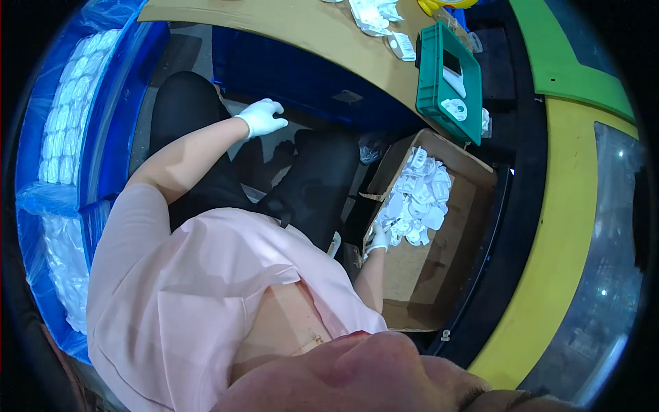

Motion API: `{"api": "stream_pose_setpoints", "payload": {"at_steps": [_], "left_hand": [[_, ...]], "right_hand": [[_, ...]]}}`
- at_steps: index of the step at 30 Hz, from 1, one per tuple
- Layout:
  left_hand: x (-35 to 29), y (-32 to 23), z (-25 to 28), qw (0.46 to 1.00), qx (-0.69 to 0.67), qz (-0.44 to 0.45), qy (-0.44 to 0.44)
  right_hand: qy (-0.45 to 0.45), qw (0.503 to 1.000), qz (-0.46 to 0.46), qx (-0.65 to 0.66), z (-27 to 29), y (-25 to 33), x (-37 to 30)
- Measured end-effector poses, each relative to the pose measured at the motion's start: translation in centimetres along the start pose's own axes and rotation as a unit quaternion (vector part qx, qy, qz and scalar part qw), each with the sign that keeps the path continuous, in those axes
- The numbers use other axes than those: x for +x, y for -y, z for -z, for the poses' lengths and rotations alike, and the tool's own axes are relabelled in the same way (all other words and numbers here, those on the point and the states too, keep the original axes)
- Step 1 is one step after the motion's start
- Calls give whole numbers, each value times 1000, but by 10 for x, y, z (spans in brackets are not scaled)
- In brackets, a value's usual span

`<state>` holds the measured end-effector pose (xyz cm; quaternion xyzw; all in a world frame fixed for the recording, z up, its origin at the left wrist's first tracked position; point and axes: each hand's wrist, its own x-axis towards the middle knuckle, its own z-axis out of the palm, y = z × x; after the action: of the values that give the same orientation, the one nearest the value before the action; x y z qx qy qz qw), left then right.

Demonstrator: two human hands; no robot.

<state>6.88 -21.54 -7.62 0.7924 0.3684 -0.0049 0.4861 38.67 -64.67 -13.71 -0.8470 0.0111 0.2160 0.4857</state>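
My left hand, in a white glove, hovers over my lap near the table's front edge. Its fingers are loosely bent and apart, and nothing shows in them. To my right, my right hand, also gloved in white, reaches into a cardboard box. It is at the near edge of a heap of small white plastic parts. White parts overlap its fingertips, so whether it grips one cannot be made out.
A cardboard-covered table lies ahead, with white pieces in plastic on it. A green tray at its right end holds a few items. Blue bins with bagged white parts stand left. Yellow and green machine framing runs along the right.
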Motion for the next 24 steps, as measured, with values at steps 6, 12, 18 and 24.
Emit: {"api": "stream_pose_setpoints", "payload": {"at_steps": [6, 12, 18, 24], "left_hand": [[9, 4, -3, 991, 98, 23, 83], [0, -9, -10, 984, 52, -17, 169], [-48, -5, -19, 803, -547, 88, 221], [-75, -50, -23, 812, -532, -18, 241]], "right_hand": [[12, 998, 16, -65, 7, 15, -15], [58, 959, 11, 277, 27, 20, -11], [83, 942, 159, 284, -21, 169, -92], [206, 932, 285, 84, -150, 216, -165]]}}
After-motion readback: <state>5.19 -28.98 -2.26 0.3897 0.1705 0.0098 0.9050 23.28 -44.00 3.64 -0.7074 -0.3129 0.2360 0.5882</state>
